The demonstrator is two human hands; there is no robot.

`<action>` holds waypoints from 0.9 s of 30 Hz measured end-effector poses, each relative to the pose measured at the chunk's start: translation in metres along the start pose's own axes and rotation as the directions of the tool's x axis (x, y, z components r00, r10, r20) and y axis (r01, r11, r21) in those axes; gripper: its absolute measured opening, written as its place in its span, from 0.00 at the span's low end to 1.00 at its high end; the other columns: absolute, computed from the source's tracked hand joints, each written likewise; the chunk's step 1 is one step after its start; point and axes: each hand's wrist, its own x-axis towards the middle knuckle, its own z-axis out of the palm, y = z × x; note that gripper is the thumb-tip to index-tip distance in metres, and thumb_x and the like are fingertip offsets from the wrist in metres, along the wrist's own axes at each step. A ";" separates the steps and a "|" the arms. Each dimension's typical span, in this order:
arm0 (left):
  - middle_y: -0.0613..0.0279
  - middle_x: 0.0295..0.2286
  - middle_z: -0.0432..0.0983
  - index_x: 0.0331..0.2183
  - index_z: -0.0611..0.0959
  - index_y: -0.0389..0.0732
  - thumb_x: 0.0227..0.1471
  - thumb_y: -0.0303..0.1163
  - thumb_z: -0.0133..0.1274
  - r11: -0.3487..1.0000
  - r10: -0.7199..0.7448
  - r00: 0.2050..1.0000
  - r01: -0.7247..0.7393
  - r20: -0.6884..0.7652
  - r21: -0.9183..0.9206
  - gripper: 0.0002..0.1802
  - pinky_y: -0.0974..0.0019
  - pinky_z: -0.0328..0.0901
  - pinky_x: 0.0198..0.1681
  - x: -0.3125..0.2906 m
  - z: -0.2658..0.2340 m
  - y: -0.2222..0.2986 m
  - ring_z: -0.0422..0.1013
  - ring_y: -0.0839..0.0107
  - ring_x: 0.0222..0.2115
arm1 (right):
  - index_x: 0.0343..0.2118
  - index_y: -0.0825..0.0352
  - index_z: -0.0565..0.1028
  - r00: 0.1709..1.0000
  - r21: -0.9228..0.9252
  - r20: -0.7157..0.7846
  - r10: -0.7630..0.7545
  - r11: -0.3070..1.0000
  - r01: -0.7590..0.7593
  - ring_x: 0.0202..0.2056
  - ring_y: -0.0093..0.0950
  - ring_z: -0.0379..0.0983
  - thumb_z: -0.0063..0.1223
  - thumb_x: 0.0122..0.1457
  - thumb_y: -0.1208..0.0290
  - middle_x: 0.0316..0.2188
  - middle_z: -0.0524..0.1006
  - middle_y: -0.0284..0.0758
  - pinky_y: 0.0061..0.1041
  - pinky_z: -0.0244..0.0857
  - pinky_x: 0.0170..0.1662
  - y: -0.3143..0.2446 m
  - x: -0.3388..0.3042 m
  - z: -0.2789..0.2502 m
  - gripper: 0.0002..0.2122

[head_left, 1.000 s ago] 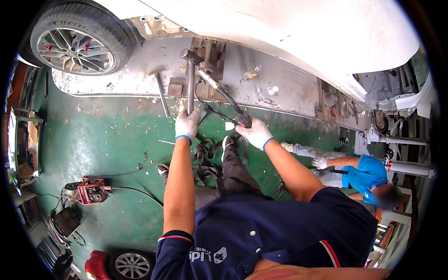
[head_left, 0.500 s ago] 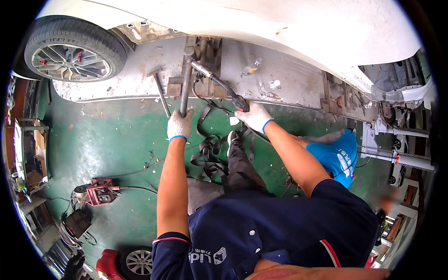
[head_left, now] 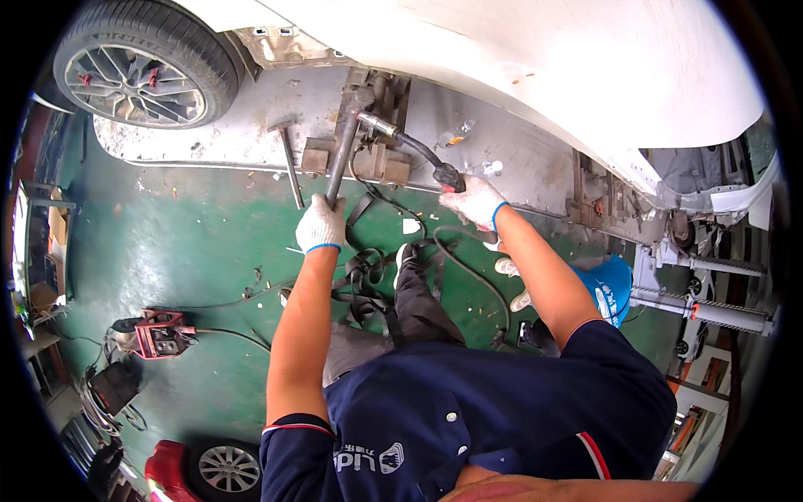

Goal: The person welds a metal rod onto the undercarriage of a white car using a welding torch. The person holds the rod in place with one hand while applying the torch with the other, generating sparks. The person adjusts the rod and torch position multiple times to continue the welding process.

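My left hand [head_left: 321,224], in a white knitted glove with a blue cuff, is closed around the lower end of a thick metal bar [head_left: 342,159]. The bar slants up to a wider head beside the rusty metal clamp [head_left: 387,159] under the white car. In my right hand [head_left: 473,202], gloved the same way, is a welding torch [head_left: 421,149] with a black curved neck and a red trigger. Its metal nozzle points left and meets or nearly meets the bar just below the head. Glove fingers partly hide the torch handle.
A hammer [head_left: 289,164] leans across the platform edge [head_left: 201,164]. Two plastic bottles [head_left: 458,132] lie on the platform. Black straps [head_left: 361,280] and a cable [head_left: 475,272] cross the green floor near my feet. A person in blue [head_left: 609,289] is close by, right; a red machine [head_left: 159,335] stands left.
The view has shifted slightly. My right hand and the torch are a little farther right; the nozzle stays by the bar. The person in blue has moved lower, and their shoes now show.
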 end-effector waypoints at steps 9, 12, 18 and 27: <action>0.50 0.29 0.85 0.41 0.76 0.44 0.65 0.46 0.51 0.961 0.158 0.985 -0.139 -0.062 0.240 0.15 0.45 0.75 0.34 0.013 0.005 -0.018 0.83 0.47 0.31 | 0.45 0.67 0.77 1.000 -0.061 -0.022 0.015 0.998 -0.016 0.19 0.23 0.69 0.65 0.58 0.63 0.24 0.76 0.32 0.29 0.66 0.24 -0.010 -0.003 -0.004 0.17; 0.52 0.31 0.85 0.41 0.76 0.44 0.65 0.39 0.49 0.940 0.165 0.985 -0.141 -0.054 0.310 0.10 0.47 0.76 0.33 0.014 0.013 -0.023 0.83 0.50 0.31 | 0.44 0.67 0.76 0.999 -0.065 -0.029 0.030 0.997 -0.032 0.19 0.23 0.69 0.64 0.58 0.64 0.24 0.75 0.32 0.29 0.66 0.24 -0.019 -0.007 0.001 0.16; 0.51 0.33 0.85 0.42 0.76 0.44 0.65 0.33 0.46 0.928 0.190 0.981 -0.169 -0.033 0.333 0.07 0.48 0.77 0.33 0.018 0.014 -0.023 0.84 0.52 0.32 | 0.42 0.67 0.76 0.998 -0.058 -0.023 0.051 0.997 -0.052 0.19 0.23 0.69 0.64 0.59 0.64 0.23 0.75 0.31 0.29 0.66 0.24 -0.028 -0.006 0.000 0.14; 0.52 0.31 0.84 0.42 0.76 0.43 0.66 0.37 0.48 0.937 0.188 0.982 -0.170 -0.029 0.304 0.09 0.49 0.76 0.31 0.019 0.017 -0.026 0.84 0.51 0.30 | 0.40 0.69 0.76 0.993 -0.184 -0.042 0.110 0.976 -0.116 0.20 0.25 0.72 0.64 0.58 0.62 0.22 0.75 0.34 0.31 0.68 0.24 -0.052 -0.001 -0.014 0.15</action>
